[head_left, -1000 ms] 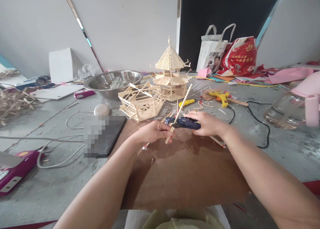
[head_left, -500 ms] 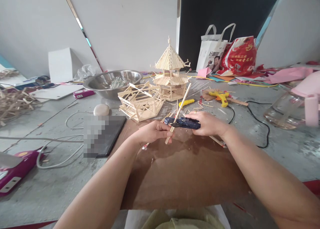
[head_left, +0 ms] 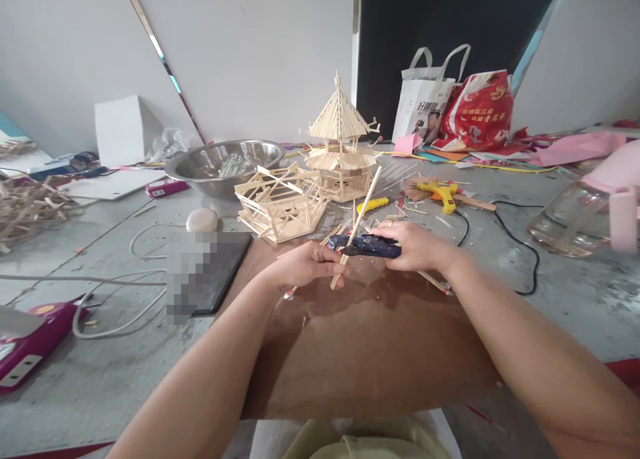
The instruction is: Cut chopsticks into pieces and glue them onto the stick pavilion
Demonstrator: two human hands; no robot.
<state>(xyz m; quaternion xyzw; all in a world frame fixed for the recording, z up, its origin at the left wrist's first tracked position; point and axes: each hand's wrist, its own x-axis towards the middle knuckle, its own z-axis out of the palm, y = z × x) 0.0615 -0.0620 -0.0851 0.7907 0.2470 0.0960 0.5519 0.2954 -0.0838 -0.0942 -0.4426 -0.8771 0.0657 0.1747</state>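
- Blue hand tool (head_left: pixel 375 246): right hand (head_left: pixel 414 247) is gripping it, fingers wrapping the right end, holding it roughly level above the brown board (head_left: pixel 375 352).
- Pale stick (head_left: pixel 367 200): left hand (head_left: pixel 316 267) is pinching it near its lower end, thumb pressing on top. Stick is slanting up and right, crossing the tool's left end.
- Can't tell from where I'm standing whether the tool's jaws are biting the stick; the overlap is hiding it.
- Red-tipped stick (head_left: pixel 434 283) is lying just below the right wrist.
- Pagoda model (head_left: pixel 341 120) is standing upright beyond the hands, tiered roofs, built of sticks. Open stick frame (head_left: pixel 280 227) is sitting just beside it, on the left.
- Metal bowl (head_left: pixel 193 169) is resting behind the frame, with clear pieces lying in it.
- Yellow-handled tool (head_left: pixel 374 205) is lying past the right hand. Yellow glue gun (head_left: pixel 445 195) is lying farther right, black cable trailing over the grey surface (head_left: pixel 135 372).
- Dark tablet (head_left: pixel 233 272), partly pixelated, is lying left of the left hand, overlapping the board's edge.
- Pink-lidded jug (head_left: pixel 563 222) is standing far right, holding clear liquid.
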